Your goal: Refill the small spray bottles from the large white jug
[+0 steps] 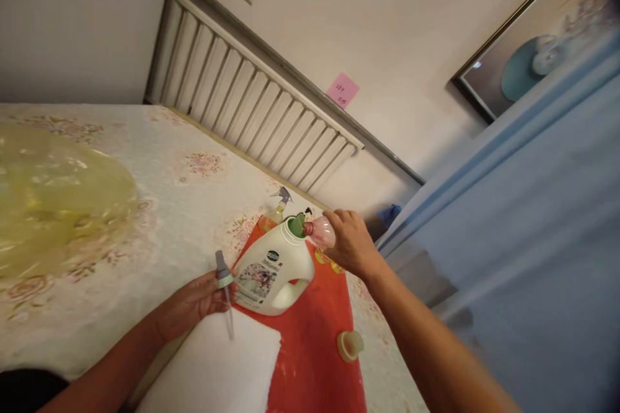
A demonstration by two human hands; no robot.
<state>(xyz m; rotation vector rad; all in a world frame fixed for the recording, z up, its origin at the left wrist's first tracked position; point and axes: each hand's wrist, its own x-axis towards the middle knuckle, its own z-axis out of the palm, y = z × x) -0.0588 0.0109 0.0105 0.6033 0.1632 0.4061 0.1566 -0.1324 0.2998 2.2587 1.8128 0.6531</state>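
In my left hand (201,300) is a grey spray pump head (222,271), its clear dip tube hanging down over a white sheet. The fingers of that hand are beside a white detergent jug (278,268); whether they touch it I cannot tell. The jug stands uncapped, with a green spout showing in its mouth. My right hand (356,242) grips a small clear pinkish bottle (321,232), tipped sideways with its neck at the jug's mouth. Any liquid passing between the two is too small to see.
A red mat (314,342) lies under the jug, with a pale cap (349,345) on its right edge. Behind the jug stands a spray bottle (276,213). The white sheet (217,368) lies in front. A yellow plastic bag (62,200) covers the left; a blue curtain (523,226) hangs right.
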